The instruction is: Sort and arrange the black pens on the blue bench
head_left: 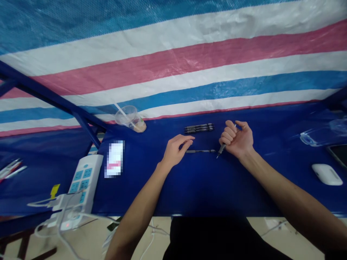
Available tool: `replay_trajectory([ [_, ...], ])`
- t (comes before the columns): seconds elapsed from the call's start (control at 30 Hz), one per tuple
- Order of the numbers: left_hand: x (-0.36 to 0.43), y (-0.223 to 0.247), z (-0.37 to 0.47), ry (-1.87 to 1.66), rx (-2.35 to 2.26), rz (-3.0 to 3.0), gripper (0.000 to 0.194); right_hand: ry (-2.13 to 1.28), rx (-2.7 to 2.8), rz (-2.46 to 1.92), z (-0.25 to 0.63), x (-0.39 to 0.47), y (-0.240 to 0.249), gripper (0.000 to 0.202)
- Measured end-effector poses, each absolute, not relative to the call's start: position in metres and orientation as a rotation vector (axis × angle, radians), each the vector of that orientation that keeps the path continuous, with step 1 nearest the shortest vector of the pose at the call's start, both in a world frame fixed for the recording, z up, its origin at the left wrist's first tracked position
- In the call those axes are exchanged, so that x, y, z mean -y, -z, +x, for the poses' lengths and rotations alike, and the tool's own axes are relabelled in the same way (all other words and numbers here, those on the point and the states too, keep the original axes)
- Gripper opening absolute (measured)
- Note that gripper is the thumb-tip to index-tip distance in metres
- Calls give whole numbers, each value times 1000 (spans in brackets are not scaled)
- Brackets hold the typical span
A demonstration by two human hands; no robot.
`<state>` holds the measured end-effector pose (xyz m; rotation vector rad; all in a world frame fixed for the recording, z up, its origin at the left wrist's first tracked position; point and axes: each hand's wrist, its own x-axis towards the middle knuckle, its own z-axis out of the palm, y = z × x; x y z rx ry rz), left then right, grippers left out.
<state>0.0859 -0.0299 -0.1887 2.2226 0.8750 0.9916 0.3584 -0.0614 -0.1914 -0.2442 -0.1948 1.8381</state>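
Note:
My right hand (237, 139) is turned palm up with its fingers curled around a pen (221, 148), whose tip points down and to the left. Another pen (202, 151) lies flat on the blue table, between my two hands. Beside that pen's left end is my left hand (176, 150), thumb and fingers stretched out with a gap between them and nothing held. Whether its thumb touches the pen I cannot tell. Just beyond the left fingertips, several dark pens (199, 128) lie side by side in a bundle.
A tilted plastic cup (128, 115) with a straw stands at the back left, near a phone with a blurred screen (114, 159). A power strip (85, 180) with cables lies left. At right are a white case (327, 174), a clear bottle (320, 135) and a dark phone (338, 153).

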Motion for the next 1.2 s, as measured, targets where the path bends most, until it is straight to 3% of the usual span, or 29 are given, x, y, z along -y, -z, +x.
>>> replay_trajectory([
  [1.2,32,188,88,-994,-865,2224,24,-1737,200,-321,357,60,194,49],
])
